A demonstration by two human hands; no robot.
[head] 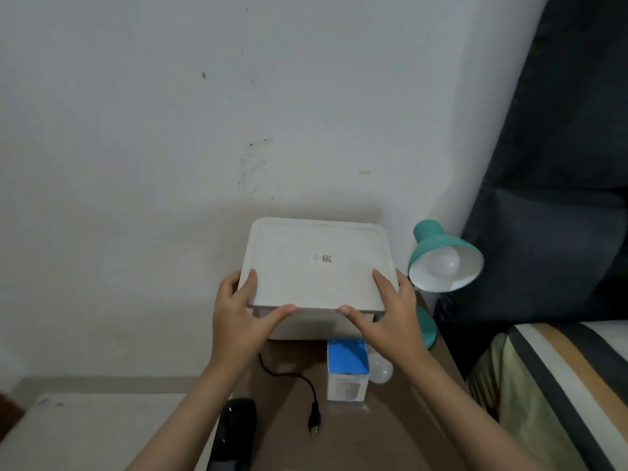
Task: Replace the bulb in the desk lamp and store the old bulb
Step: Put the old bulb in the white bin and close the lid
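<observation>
A white storage box (299, 326) stands at the back of the brown table, against the wall. Its flat white lid (317, 266) is gripped at the near corners by my left hand (243, 309) and my right hand (390, 311), tilted up slightly off the box. To the right stands a teal desk lamp (438, 244) with a white bulb (443, 261) in its shade. In front of the box a blue and white bulb carton (347, 368) stands upright. A loose white bulb (380, 368) lies beside it, partly hidden by my right wrist.
The lamp's black cord and plug (314, 418) lie unplugged on the table (390, 436). A black object (234, 433) lies at the table's near left edge. A bed with striped bedding (560, 385) sits close on the right, under a dark curtain (560, 164).
</observation>
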